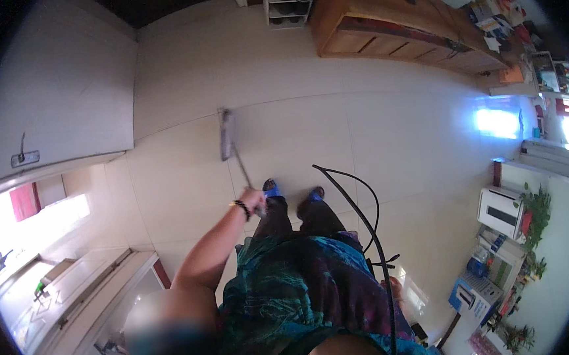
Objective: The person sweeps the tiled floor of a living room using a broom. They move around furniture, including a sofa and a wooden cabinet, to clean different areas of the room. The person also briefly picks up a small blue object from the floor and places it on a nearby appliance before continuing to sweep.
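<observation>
My left hand (254,199), with bracelets at the wrist, is closed around the thin handle (242,168) of a long-handled floor-cleaning tool. The tool's wide, flat head (227,134) rests on the pale tiled floor (286,128), ahead and left of my feet. Motion blur hides whether it is a flat mop or a broom. My right hand (395,287) hangs low beside my hip, partly covered by a black cable (364,216) and my patterned garment (291,281). Its fingers cannot be made out. Both feet stand on the tiles in blue footwear (271,191).
A white door (60,84) with a metal handle (25,158) stands at the left. Ahead are a shoe rack (288,6) and a wooden cabinet (348,24). Boxes (476,295), a white appliance (499,212) and plants (537,214) line the right side.
</observation>
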